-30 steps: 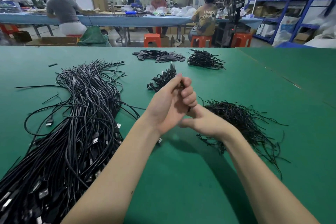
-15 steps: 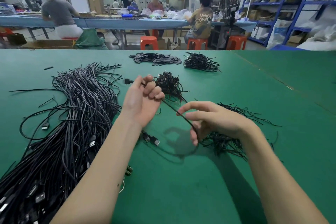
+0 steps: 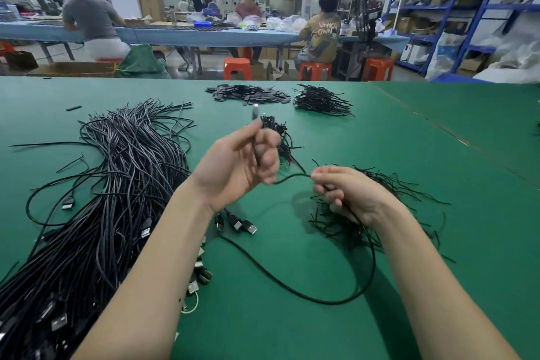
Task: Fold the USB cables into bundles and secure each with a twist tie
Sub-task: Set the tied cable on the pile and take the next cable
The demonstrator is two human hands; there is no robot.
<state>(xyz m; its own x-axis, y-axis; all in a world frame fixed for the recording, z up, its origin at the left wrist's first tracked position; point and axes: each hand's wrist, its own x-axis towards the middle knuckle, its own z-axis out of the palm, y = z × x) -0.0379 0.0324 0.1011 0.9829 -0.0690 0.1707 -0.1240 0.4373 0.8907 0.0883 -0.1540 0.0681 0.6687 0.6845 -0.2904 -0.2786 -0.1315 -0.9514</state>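
Observation:
My left hand (image 3: 238, 165) is raised above the green table (image 3: 438, 155), fingers closed on one black USB cable (image 3: 336, 301); its plug end sticks up past the fingers. The cable runs from that hand to my right hand (image 3: 347, 194), which pinches it, then droops in a wide loop onto the table near me. Under my right hand lies a loose pile of black twist ties (image 3: 380, 184). A big heap of unbundled USB cables (image 3: 96, 213) covers the table's left side. A small pile of tied bundles (image 3: 280, 137) sits just behind my left hand.
Farther back lie a flat pile of small black pieces (image 3: 248, 93) and another heap of black bundled cables (image 3: 321, 101). Loose USB plugs (image 3: 239, 223) rest near my left forearm. Beyond the table, people sit on orange stools (image 3: 237, 67) at a blue bench; blue shelving (image 3: 467, 9) stands right.
My hands, pressed together a second ago, have parted. A new cable came up from the heap; my left hand has lifted its plug end while the right slid along it, leaving a wider loop.

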